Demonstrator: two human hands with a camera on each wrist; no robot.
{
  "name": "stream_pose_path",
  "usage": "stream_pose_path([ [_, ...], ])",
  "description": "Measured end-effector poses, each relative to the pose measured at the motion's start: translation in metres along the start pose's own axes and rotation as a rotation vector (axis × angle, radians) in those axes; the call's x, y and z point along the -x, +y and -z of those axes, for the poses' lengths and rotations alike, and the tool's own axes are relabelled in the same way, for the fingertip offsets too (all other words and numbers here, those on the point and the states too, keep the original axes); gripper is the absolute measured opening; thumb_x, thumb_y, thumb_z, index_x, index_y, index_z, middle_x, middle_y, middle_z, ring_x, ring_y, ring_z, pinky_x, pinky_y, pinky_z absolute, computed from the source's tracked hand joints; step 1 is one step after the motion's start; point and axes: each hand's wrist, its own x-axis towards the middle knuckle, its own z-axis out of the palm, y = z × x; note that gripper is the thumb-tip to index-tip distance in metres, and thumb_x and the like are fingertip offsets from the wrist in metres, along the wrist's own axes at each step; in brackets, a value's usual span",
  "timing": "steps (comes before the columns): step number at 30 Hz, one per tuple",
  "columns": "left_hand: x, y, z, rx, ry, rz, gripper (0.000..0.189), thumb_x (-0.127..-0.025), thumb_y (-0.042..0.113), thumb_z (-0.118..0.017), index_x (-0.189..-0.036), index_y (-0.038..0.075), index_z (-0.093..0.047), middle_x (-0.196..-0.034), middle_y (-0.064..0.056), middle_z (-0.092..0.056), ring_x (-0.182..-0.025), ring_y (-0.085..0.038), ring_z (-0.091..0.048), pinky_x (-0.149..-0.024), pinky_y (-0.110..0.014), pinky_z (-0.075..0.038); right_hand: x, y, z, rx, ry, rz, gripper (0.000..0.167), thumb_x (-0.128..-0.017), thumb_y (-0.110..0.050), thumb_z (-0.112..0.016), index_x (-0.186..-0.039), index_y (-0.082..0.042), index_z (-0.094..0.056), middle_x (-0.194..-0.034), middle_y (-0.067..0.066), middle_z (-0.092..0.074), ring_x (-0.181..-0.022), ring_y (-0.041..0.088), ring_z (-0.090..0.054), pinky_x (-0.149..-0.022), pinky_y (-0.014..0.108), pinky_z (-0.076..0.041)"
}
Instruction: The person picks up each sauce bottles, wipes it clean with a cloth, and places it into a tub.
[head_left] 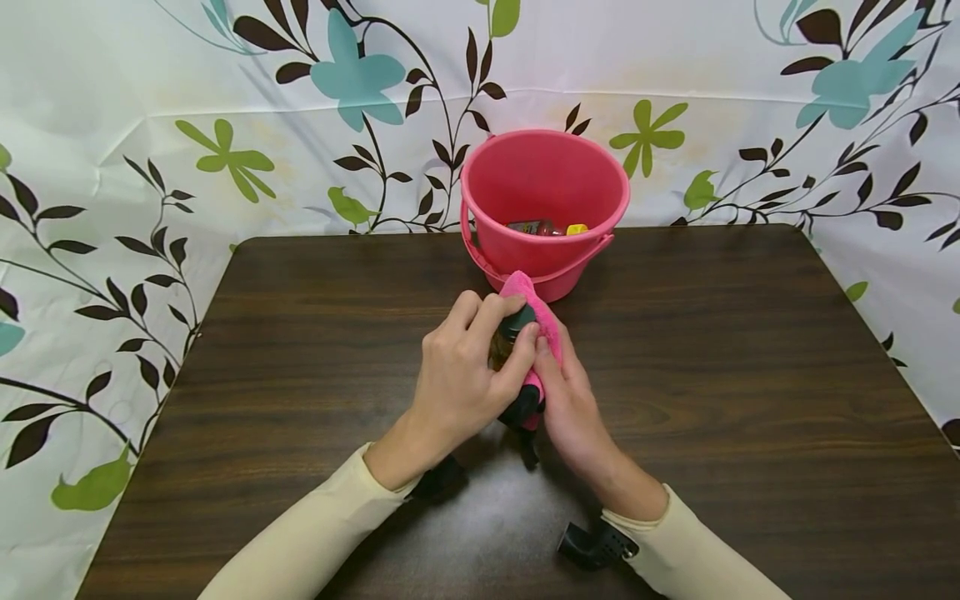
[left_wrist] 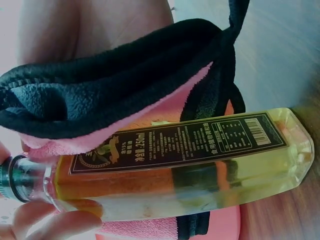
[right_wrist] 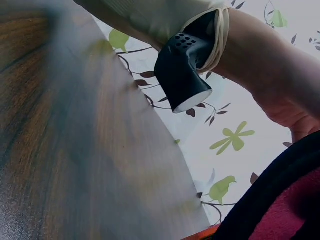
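Note:
In the head view both hands meet just in front of the pink bucket. My left hand point(head_left: 461, 367) pinches a glass oil bottle by its dark green cap point(head_left: 516, 322), index finger over the top and thumb at the side. The bottle point(left_wrist: 235, 182) has angled sides, yellow oil and a black label reading 250ml in the left wrist view. My right hand point(head_left: 573, 408) grips a pink cloth point(head_left: 547, 329) with black trim against the bottle's right side. In the left wrist view the cloth's black-edged fold point(left_wrist: 115, 107) lies along the bottle.
The pink bucket point(head_left: 543, 187), its handle hanging at the front, stands at the table's back edge with several small items inside, one yellow point(head_left: 577, 229). A dark wood table point(head_left: 712, 358) lies beneath. Behind hangs a leaf-patterned sheet point(head_left: 225, 75). Black wrist cameras point(head_left: 592, 546) hang below the sleeves.

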Motion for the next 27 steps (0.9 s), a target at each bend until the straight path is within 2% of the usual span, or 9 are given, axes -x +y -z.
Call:
stream_pose_path([
  [4, 0.001, 0.000, 0.000, -0.004, 0.001, -0.003, 0.027, -0.093, 0.022, -0.072, -0.115, 0.006, -0.070, -0.086, -0.011, -0.057, -0.064, -0.015, -0.052, -0.053, -0.026, -0.049, -0.001, 0.001, 0.002, 0.003, 0.004, -0.007, 0.052, -0.115, -0.029, -0.035, -0.166, -0.023, -0.026, -0.158, 0.006, -0.041, -0.137, 0.024, -0.047, -0.104, 0.019, -0.053],
  [12, 0.001, -0.002, -0.001, -0.005, -0.001, -0.012, 0.029, -0.093, 0.022, -0.073, -0.115, 0.005, -0.069, -0.087, -0.011, -0.056, -0.065, -0.015, -0.051, -0.053, -0.026, -0.049, -0.003, 0.005, 0.008, -0.014, 0.015, -0.050, 0.052, -0.115, -0.034, -0.034, -0.166, -0.026, -0.026, -0.166, -0.001, -0.036, -0.152, 0.022, -0.036, -0.113, 0.017, -0.045],
  [15, 0.000, -0.002, -0.001, -0.010, 0.000, -0.017, 0.029, -0.093, 0.022, -0.073, -0.115, 0.004, -0.069, -0.087, -0.010, -0.056, -0.065, -0.015, -0.052, -0.053, -0.026, -0.050, -0.003, 0.008, 0.012, -0.035, 0.019, -0.098, 0.054, -0.115, -0.038, -0.034, -0.167, -0.025, -0.024, -0.166, -0.001, -0.037, -0.152, 0.021, -0.036, -0.118, 0.024, -0.043],
  [21, 0.000, -0.002, -0.001, -0.017, -0.007, -0.018, 0.029, -0.094, 0.020, -0.072, -0.118, 0.004, -0.069, -0.089, -0.010, -0.057, -0.067, -0.015, -0.053, -0.055, -0.027, -0.052, -0.003, 0.021, 0.018, -0.101, 0.012, -0.241, 0.056, -0.115, -0.041, -0.034, -0.168, -0.028, -0.021, -0.167, -0.006, -0.036, -0.154, 0.016, -0.033, -0.131, 0.046, -0.027],
  [24, 0.000, -0.002, -0.002, -0.021, -0.007, -0.026, 0.030, -0.095, 0.020, -0.071, -0.119, 0.003, -0.068, -0.091, -0.010, -0.058, -0.068, -0.015, -0.054, -0.055, -0.027, -0.052, -0.004, 0.028, 0.020, -0.115, 0.004, -0.277, 0.054, -0.116, -0.040, -0.033, -0.168, -0.030, -0.023, -0.166, -0.005, -0.040, -0.153, 0.017, -0.036, -0.131, 0.048, -0.026],
  [27, -0.001, -0.002, -0.002, -0.027, 0.000, -0.041, 0.030, -0.095, 0.020, -0.071, -0.119, 0.003, -0.068, -0.092, -0.011, -0.059, -0.068, -0.016, -0.054, -0.055, -0.027, -0.052, -0.006, 0.032, 0.022, -0.088, 0.008, -0.278, 0.052, -0.115, -0.039, -0.034, -0.166, -0.031, -0.028, -0.163, -0.003, -0.044, -0.147, 0.017, -0.041, -0.127, 0.044, -0.032],
])
